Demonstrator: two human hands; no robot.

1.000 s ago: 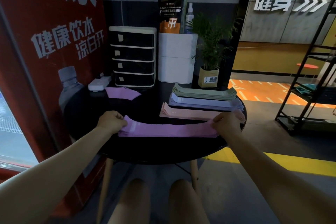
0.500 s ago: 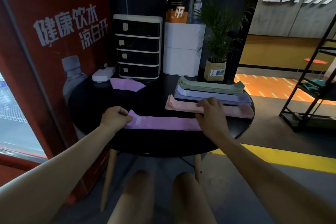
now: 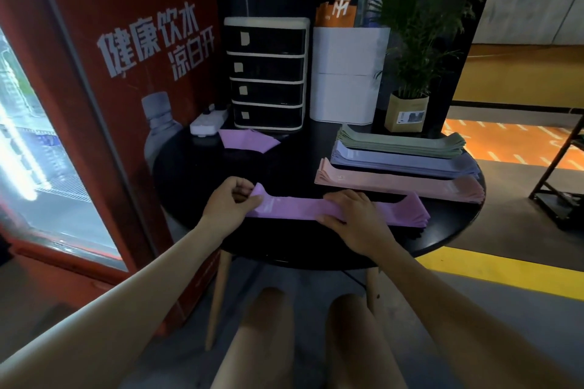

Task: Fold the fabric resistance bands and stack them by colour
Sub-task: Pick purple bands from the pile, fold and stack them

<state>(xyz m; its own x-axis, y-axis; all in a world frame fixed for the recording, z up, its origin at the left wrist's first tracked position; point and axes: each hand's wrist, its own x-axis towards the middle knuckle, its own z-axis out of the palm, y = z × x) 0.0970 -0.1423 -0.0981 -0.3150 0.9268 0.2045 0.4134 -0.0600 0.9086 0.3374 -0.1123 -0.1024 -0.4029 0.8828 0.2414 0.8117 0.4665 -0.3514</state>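
Note:
A long purple band [image 3: 297, 209] lies flat along the front of the round black table [image 3: 202, 167]. My left hand [image 3: 229, 204] pinches its left end between thumb and curled fingers. My right hand [image 3: 354, 219] lies flat across the band's middle, fingers straight, pressing it down. Behind it, piles of unfolded bands lie in rows: pink [image 3: 398, 183], lavender-blue [image 3: 404, 161] and green [image 3: 401, 142]. A folded purple band [image 3: 246, 139] sits at the table's back left.
At the back of the table stand a black drawer unit [image 3: 267, 73], a white box [image 3: 349, 73], a potted plant [image 3: 407, 107] and a white power strip [image 3: 208, 121]. A red vending machine [image 3: 94, 73] stands at the left. A black rack [image 3: 565, 174] is at the right.
My right hand let go of the band's right end and slid left to its middle, where it now presses flat. The left hand kept its pinch on the left end.

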